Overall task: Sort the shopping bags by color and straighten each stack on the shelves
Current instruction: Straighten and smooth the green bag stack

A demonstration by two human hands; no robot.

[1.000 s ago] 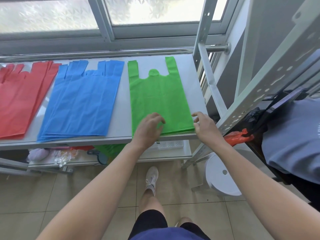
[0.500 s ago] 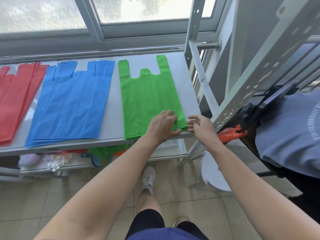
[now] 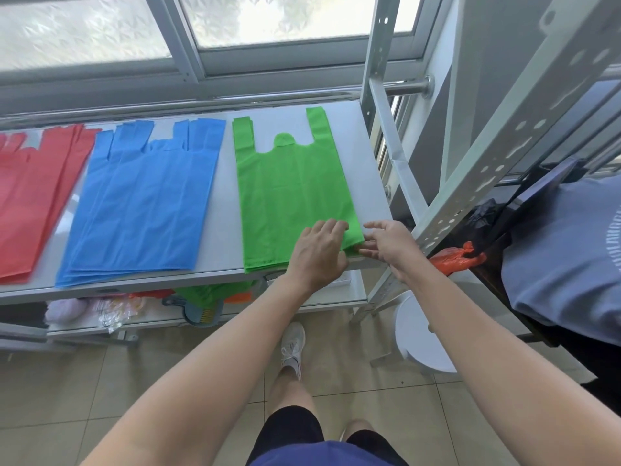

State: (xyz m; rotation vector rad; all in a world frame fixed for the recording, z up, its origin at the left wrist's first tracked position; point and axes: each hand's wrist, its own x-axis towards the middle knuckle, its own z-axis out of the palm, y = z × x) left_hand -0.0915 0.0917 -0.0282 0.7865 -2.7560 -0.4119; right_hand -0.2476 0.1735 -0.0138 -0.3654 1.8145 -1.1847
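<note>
Although the colours already lie apart on the top shelf [image 3: 215, 264], the straightening looks unfinished, and the green bags [image 3: 292, 196] are the stack in hand. They lie flat at the right end of the shelf, handles toward the window, bottom edge along the front edge. The left hand [image 3: 319, 253] lies palm down on the stack's front right corner, fingers spread flat on the cloth, pressing and not pinching. The right hand [image 3: 391, 245] is just beside it at the same corner, off the stack's right edge, fingers loosely open with their tips touching the edge of the layers; whether it pinches any of them I cannot tell. The corner looks slightly fanned there. The blue bags [image 3: 144, 210] in the middle show stepped edges along the front and left, so I judge them still to be squared. The red bags [image 3: 30, 203] run out of view at the left end. More green bags [image 3: 208, 292] show on the lower shelf [image 3: 336, 297], seemingly not yet gathered.
</note>
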